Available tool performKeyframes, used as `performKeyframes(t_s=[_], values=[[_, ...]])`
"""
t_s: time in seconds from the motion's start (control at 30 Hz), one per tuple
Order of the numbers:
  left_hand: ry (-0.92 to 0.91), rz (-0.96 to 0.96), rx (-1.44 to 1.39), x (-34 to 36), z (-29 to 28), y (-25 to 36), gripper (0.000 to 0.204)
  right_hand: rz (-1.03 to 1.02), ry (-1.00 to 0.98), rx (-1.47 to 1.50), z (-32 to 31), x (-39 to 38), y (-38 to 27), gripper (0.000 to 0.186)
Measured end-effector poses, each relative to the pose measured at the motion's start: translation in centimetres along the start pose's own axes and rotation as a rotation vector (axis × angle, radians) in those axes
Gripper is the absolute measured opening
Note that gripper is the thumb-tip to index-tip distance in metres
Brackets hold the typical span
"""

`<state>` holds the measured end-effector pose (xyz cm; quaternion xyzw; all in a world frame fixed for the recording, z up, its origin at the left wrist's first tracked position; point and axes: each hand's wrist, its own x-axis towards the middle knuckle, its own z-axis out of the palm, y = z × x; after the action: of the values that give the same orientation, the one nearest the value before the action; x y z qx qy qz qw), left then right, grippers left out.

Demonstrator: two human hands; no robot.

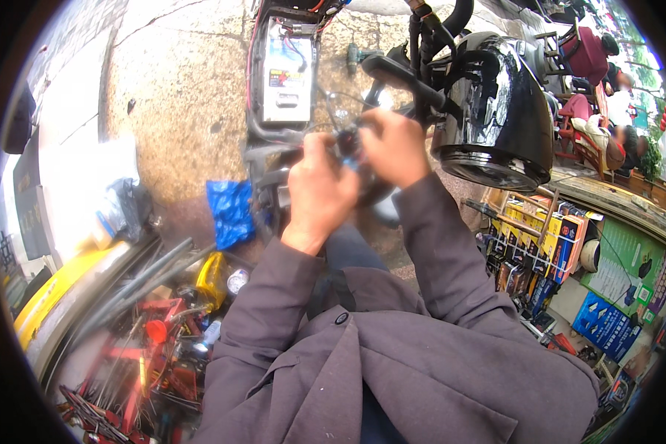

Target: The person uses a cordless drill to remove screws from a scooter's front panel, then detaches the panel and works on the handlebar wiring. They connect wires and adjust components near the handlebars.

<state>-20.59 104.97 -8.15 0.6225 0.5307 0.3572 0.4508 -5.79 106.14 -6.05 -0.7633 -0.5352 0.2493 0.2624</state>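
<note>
Both hands meet over a scooter's opened front: your left hand curls shut around a small dark connector, while your right hand pinches it from the far side, just below the glossy black headlight shell. Steadying the piece squarely looks wise, since thin wires trail off it. Forearms rise together, wrists bent inward.
</note>
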Motion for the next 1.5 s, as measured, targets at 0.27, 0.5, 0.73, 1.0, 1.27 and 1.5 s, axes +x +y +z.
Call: performKeyframes(t_s=[0.27, 0.5, 0.73, 1.0, 1.27, 1.5], values=[[-0.022, -0.056, -0.034, 0.5, -0.8, 0.6, 0.032, -0.036, 0.048, 0.093, 0.3, 0.3, -1.0, 0.006], [-0.136, -0.109, 0.052, 1.7, -2.1, 1.0, 0.031, -0.067, 0.138, 0.418, 0.6, -1.8, -0.8, 0.002], [-0.173, 0.028, 0.399, 2.7, -2.0, 1.1, 0.023, -0.009, 0.22, 0.431, 1.7, -0.5, 0.0, 0.003], [-0.368, 0.065, 0.362, 6.2, -2.6, -1.8, 0.019, 0.062, 0.172, 0.384, 2.2, 1.0, 0.2, 0.005], [-0.662, -0.374, -0.383, 9.8, -3.8, -4.7, 0.041, 0.073, 0.154, 0.327, 2.3, 2.2, 0.2, 0.008], [-0.689, -0.393, -0.589, 10.7, -0.9, -5.4, 0.023, 0.151, 0.096, 0.358, 2.5, 3.1, 0.2, 0.011]])
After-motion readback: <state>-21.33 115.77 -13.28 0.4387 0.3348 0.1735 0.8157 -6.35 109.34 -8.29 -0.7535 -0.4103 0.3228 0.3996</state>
